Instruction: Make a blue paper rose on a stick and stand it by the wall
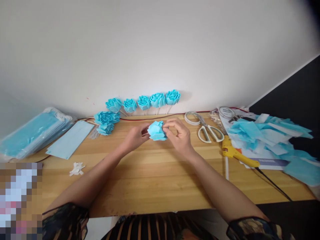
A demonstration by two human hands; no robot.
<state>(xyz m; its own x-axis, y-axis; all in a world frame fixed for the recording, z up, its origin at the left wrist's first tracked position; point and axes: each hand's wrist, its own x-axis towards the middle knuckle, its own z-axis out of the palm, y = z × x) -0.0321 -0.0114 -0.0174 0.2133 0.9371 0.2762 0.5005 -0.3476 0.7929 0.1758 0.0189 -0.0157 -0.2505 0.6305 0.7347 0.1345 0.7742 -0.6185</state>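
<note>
A light blue handmade flower (157, 130) with layered petals is held up between my two hands over the middle of the wooden table. My left hand (138, 136) is closed at the flower's left side; its fingertips are partly hidden behind the petals. On the other side, my right hand (178, 134) pinches the flower's right edge between thumb and index finger. Behind them, several finished blue flowers (144, 102) on thin white stems lean against the wall. More blue flowers (106, 118) lie in a bunch to the left of my left hand.
White-handled scissors (210, 132) and a roll of tape (192, 118) lie to the right. Beyond are a yellow glue gun (232, 151) with its cord and a heap of blue fabric pieces (265, 133). At left sit packaged blue sheets (32, 133), flat blue sheets (71, 140) and small white strips (77, 169).
</note>
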